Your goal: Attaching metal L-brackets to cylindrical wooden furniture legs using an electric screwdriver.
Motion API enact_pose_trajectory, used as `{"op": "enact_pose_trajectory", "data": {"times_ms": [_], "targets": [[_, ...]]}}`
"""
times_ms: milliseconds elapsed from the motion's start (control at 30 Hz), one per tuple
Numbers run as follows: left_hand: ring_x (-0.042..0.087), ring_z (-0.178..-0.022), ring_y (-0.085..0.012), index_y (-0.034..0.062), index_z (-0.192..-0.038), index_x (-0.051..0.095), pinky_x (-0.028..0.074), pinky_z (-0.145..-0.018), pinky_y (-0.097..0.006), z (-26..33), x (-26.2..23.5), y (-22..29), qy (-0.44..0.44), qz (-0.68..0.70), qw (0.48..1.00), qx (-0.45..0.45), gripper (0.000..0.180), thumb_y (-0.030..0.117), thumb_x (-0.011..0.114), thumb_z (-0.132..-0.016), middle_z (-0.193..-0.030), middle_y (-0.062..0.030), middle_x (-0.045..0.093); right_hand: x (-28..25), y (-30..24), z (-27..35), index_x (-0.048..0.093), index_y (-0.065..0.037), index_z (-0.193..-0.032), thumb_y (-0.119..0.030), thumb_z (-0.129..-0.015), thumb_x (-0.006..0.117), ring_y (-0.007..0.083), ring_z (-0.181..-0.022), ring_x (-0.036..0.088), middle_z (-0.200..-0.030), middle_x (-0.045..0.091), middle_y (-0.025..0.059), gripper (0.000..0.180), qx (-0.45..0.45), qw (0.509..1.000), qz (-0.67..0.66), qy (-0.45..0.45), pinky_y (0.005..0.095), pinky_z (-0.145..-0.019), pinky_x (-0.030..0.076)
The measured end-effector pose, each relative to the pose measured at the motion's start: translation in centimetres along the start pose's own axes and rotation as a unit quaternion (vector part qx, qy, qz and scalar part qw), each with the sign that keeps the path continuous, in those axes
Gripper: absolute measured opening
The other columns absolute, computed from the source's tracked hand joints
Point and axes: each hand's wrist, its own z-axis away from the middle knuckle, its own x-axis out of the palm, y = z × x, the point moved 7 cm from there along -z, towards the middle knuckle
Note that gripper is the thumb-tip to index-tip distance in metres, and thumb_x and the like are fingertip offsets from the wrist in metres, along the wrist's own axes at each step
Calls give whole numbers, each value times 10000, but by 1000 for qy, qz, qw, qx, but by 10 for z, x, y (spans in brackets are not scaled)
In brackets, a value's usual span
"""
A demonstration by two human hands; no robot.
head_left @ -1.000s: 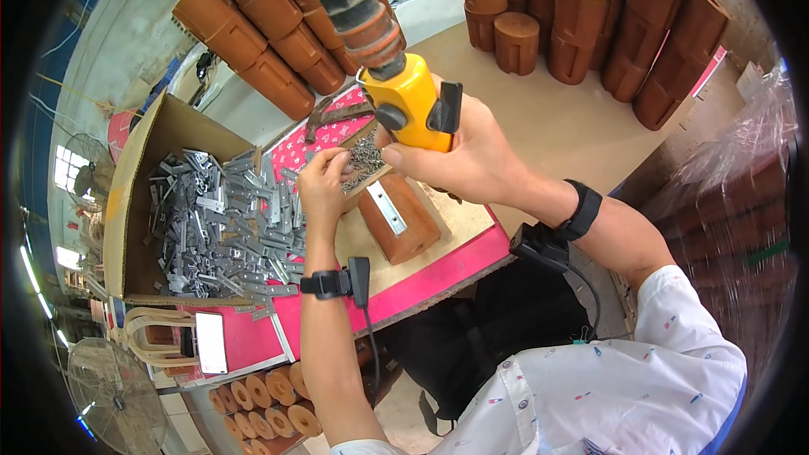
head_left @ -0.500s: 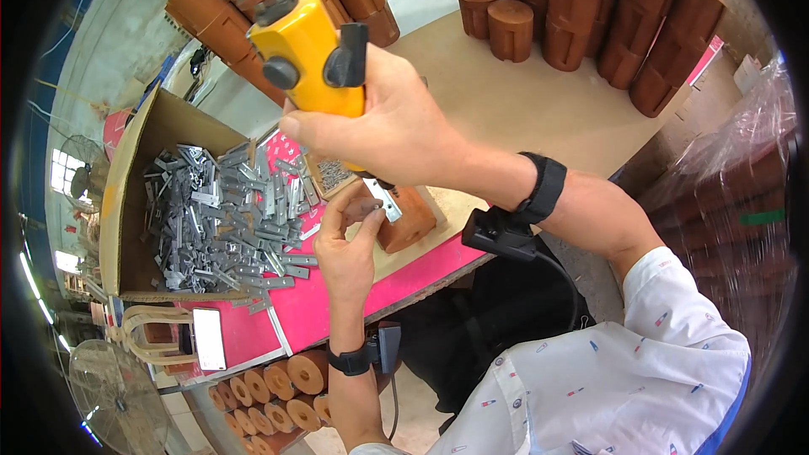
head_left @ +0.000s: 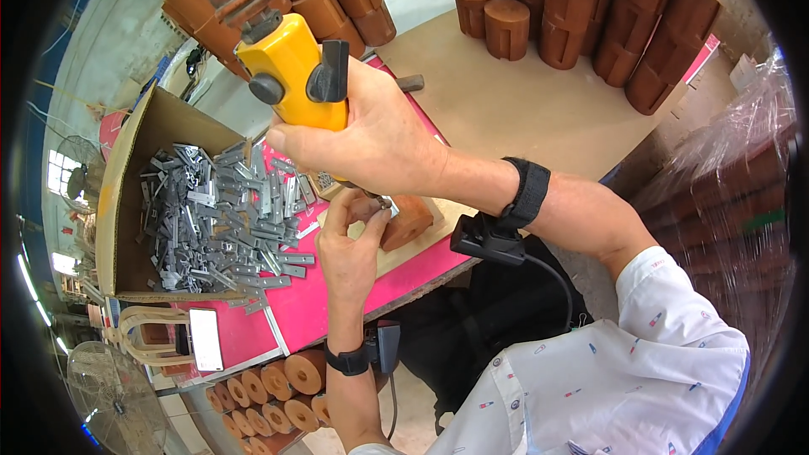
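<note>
A yellow power screwdriver (head_left: 295,76) is gripped in my right hand (head_left: 383,131), its black side knobs showing and its tip pointing down. Below it, my left hand (head_left: 347,253) has thumb and forefinger pinched close to the driver's tip. They meet at a small metal plate (head_left: 393,205) lying on a reddish-brown wooden block (head_left: 411,223). Whatever sits between those fingertips is too small to make out. My right hand partly covers a small tray of screws (head_left: 324,181) beside the block.
An open cardboard box (head_left: 126,202) on its side spills many metal plates (head_left: 211,211) over the pink tabletop (head_left: 329,303). Brown wooden cylinders (head_left: 569,17) stand at the back; more lie stacked below the table (head_left: 303,373). A phone (head_left: 206,339) stands at the front left.
The screwdriver and my right hand have shifted slightly left and down, and its tip now meets the plate at my left fingertips. My left hand stays almost where it was.
</note>
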Motion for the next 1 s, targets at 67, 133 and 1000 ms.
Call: {"op": "enact_pose_trajectory", "data": {"times_ms": [67,133,1000], "targets": [[663,-876,-169,-5,-1101,599,496,-813,-299,0,0,0,-4,0,1000,1,316,-8,672,-794,-901,-92,705,2,2,0,516,28,-952,-226,-720,720,196,-714,629,-770,635,140,400,2,1000,-3,-6,340,-676,504],[662,-881,-169,-4,-1091,605,494,-819,-301,0,1,-1,-9,0,1000,3,305,-8,671,-793,-904,-89,706,2,2,0,515,28,-956,-222,-720,718,194,-711,628,-768,635,139,399,-6,1000,0,-4,340,-675,504],[612,-885,-96,-14,-1068,645,463,-808,-250,-5,2,-2,27,-45,998,22,250,-44,662,-821,-944,-80,709,5,13,0,528,5,-1124,-165,-770,732,98,-759,594,-850,623,51,443,-57,995,76,-11,268,-702,498]]}}
